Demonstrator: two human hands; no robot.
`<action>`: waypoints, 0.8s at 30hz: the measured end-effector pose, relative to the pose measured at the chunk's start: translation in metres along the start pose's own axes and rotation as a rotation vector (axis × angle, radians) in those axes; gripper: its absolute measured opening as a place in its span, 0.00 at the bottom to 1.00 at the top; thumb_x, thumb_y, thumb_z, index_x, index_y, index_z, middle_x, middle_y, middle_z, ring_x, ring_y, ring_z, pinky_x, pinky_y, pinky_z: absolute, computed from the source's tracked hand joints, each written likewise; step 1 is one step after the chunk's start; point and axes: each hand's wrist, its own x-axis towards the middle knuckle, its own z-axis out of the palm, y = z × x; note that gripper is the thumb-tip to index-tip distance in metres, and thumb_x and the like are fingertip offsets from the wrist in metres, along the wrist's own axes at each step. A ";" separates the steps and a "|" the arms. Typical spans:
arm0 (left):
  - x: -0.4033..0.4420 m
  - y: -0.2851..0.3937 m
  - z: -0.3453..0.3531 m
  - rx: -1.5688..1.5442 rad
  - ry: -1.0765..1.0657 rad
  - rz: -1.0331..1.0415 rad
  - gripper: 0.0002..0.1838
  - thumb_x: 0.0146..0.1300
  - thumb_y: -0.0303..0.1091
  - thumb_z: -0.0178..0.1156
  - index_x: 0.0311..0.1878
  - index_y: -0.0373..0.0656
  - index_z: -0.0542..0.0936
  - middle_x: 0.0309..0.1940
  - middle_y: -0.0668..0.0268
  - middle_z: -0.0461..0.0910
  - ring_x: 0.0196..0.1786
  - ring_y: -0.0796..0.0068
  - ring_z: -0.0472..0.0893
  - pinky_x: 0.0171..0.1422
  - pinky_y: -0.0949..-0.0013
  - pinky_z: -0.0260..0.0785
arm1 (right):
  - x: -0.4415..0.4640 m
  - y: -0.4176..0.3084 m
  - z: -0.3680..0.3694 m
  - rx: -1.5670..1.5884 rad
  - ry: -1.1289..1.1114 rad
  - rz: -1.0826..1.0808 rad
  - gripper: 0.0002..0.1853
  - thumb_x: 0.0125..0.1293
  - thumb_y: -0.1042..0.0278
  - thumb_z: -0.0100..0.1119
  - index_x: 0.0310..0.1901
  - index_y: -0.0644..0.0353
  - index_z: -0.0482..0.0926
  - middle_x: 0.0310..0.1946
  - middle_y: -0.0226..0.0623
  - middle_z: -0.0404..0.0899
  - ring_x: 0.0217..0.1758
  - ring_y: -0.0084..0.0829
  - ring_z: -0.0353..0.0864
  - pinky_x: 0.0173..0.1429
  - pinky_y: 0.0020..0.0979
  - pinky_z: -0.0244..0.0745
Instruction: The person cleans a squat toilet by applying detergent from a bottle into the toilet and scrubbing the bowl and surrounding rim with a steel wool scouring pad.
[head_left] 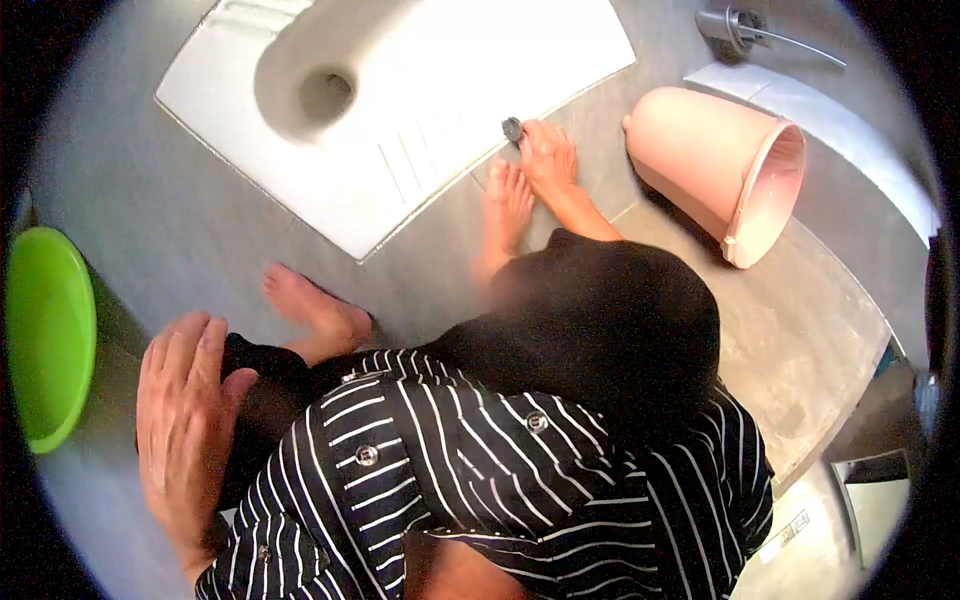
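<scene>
My right hand (548, 155) reaches down to the edge of a white squat toilet (470, 60). Its fingers are closed around a small dark scourer (513, 129) that looks wiry; most of it is hidden by the hand. The scourer touches, or nearly touches, the toilet's rim beside my bare foot (508, 205). On the left, my left hand (185, 420) lies over my dark-clothed knee with fingers stretched out and nothing in it. The toilet's drain hole (327, 93) shows in the bowl.
A pink bucket (705, 160) lies on its side at the right. A metal fixture with a thin lever (745, 30) is on the wall behind it. A green basin (50, 340) stands at the far left. The grey floor (240, 215) surrounds the toilet.
</scene>
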 end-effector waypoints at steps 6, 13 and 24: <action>0.007 0.006 -0.007 0.040 0.109 -0.018 0.22 0.52 0.28 0.64 0.51 0.32 0.74 0.53 0.52 0.74 0.58 0.51 0.72 0.64 0.57 0.63 | 0.097 0.001 0.012 0.069 0.140 -0.008 0.06 0.62 0.69 0.52 0.39 0.60 0.74 0.32 0.48 0.79 0.37 0.53 0.78 0.42 0.52 0.71; 0.019 -0.003 -0.006 -0.039 0.088 0.050 0.23 0.51 0.28 0.65 0.52 0.34 0.74 0.53 0.53 0.74 0.58 0.52 0.72 0.64 0.57 0.65 | 0.041 -0.003 0.007 0.014 0.028 0.005 0.07 0.60 0.67 0.54 0.35 0.61 0.74 0.30 0.49 0.79 0.37 0.52 0.78 0.40 0.51 0.71; 0.056 0.036 -0.041 0.099 0.081 0.309 0.26 0.49 0.29 0.66 0.53 0.35 0.73 0.55 0.53 0.73 0.60 0.53 0.71 0.66 0.56 0.63 | 0.089 -0.025 0.000 0.142 0.091 0.165 0.06 0.63 0.65 0.53 0.34 0.58 0.74 0.25 0.50 0.79 0.29 0.53 0.79 0.35 0.53 0.72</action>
